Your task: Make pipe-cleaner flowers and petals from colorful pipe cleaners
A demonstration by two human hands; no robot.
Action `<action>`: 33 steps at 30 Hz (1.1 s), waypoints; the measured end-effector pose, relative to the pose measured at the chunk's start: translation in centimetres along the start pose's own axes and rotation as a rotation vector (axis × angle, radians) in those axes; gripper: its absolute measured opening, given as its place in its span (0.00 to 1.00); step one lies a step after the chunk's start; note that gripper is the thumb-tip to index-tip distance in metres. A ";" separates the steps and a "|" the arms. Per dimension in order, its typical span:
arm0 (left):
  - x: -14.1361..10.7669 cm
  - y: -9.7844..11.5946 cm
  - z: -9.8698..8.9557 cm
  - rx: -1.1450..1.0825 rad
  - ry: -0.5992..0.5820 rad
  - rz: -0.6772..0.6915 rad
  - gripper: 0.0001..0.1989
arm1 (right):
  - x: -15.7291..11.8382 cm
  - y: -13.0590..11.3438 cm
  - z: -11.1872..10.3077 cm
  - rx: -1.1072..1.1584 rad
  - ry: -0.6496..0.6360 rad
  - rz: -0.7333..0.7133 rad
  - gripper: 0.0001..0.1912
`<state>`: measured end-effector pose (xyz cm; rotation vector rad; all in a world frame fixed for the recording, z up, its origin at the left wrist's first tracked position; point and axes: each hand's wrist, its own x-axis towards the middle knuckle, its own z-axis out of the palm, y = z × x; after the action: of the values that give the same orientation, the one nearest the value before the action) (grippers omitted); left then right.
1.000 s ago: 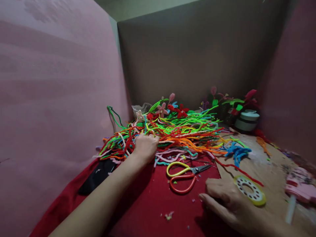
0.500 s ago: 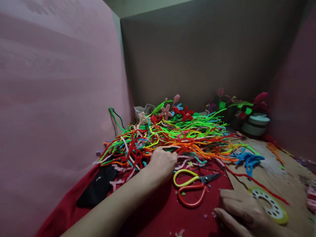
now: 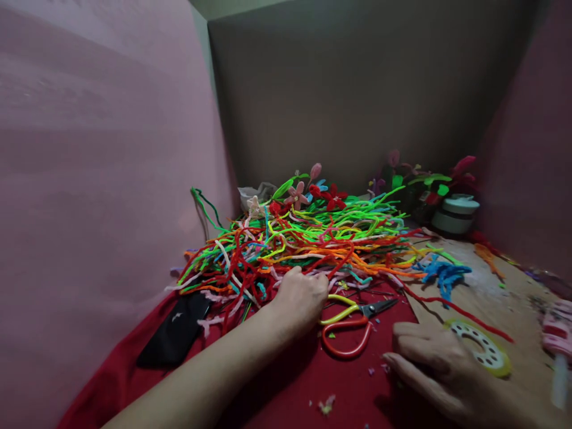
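My left hand (image 3: pixel 300 299) is closed at the front edge of a heap of coloured pipe cleaners (image 3: pixel 286 241). A red pipe cleaner (image 3: pixel 343 260) runs from the heap into its fingers, whose tips are hidden. Just right of that hand lie scissors (image 3: pixel 346 338) with one yellow and one red handle, blades pointing right; the hand covers part of the yellow loop. My right hand (image 3: pixel 440 357) rests at lower right, thumb apart from loosely bent fingers, with nothing seen in it. Beside it is a yellow-rimmed tape roll (image 3: pixel 485 348) with a holed white core.
A black phone (image 3: pixel 174 330) lies on red cloth (image 3: pixel 277 393) at left. Pipe-cleaner flowers (image 3: pixel 295 195) top the heap. Blue twisted pieces (image 3: pixel 442 274) sit on brown board (image 3: pixel 527 351). A lidded jar (image 3: pixel 456 213) stands behind, a pink tool (image 3: pixel 558 330) at right. Walls enclose the space.
My left hand has shifted slightly right and toward me, now covering part of the scissors' yellow handle. The red pipe cleaner still reaches its fingers. The view has tilted a little; my right hand stays put.
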<state>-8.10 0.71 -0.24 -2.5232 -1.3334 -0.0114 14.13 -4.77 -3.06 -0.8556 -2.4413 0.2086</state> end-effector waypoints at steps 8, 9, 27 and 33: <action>-0.3 0.4 0.5 0.000 0.116 -0.009 0.06 | 0.1 -0.3 -0.5 0.129 0.001 0.088 0.18; -0.3 0.5 0.6 0.007 0.127 -0.003 0.05 | 0.1 -0.4 -0.6 0.167 0.002 0.126 0.18; -0.7 1.3 0.4 -0.009 0.301 0.426 0.09 | 1.7 3.0 -0.7 1.498 0.513 0.763 0.07; -1.1 -0.8 0.0 -0.028 0.183 0.301 0.08 | 2.0 4.1 -1.7 1.538 0.651 0.731 0.08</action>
<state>-9.36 0.28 -0.18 -2.6467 -0.8828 -0.1945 15.91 -0.40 -2.07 -0.7473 -0.7547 1.4955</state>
